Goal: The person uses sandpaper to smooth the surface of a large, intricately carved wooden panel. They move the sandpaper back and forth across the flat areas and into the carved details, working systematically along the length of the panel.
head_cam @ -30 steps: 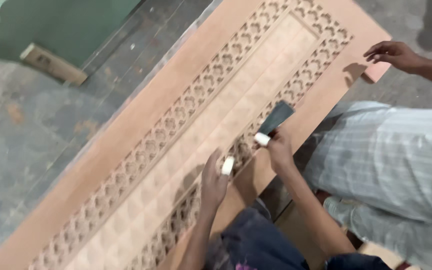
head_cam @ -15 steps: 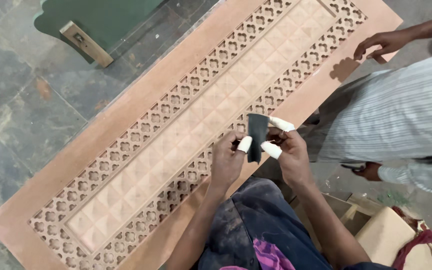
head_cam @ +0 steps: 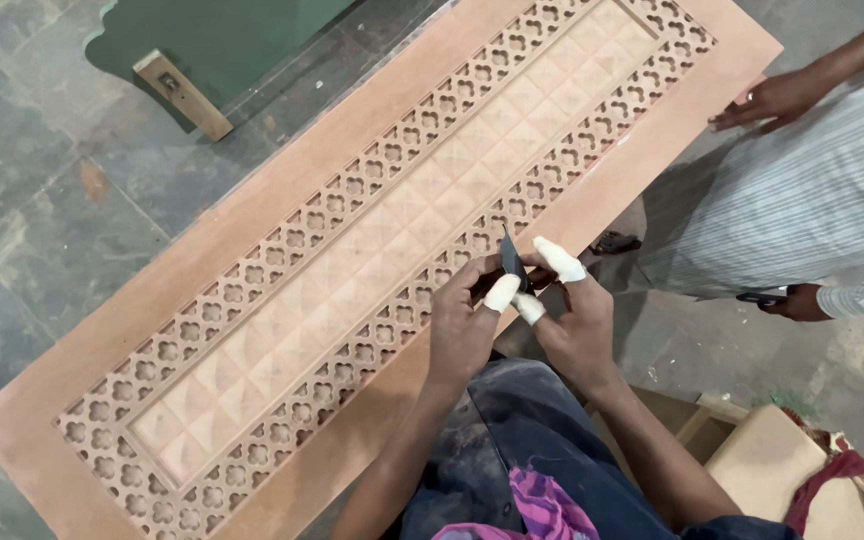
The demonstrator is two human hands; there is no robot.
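A long carved wooden panel [head_cam: 252, 215] with a lattice border and a raised diamond-pattern centre lies flat on the stone floor. Above its near edge, my left hand [head_cam: 462, 325] and my right hand [head_cam: 574, 320] both pinch a small dark sheet [head_cam: 512, 262], seen nearly edge-on, that looks like sandpaper. White tape wraps my left thumb and two fingers of my right hand. The sheet is held just above the lattice border, apart from the wood.
A co-worker in a striped shirt [head_cam: 812, 200] stands at the right, one hand [head_cam: 767, 100] near the panel's far corner. A green board [head_cam: 222, 35] with a wooden block [head_cam: 182, 93] lies at the top left. Cardboard boxes [head_cam: 772, 465] sit at the lower right.
My hands have come together from apart, and both now grip the dark sheet, turned from flat to edge-on. The view has shifted, showing more of the panel.
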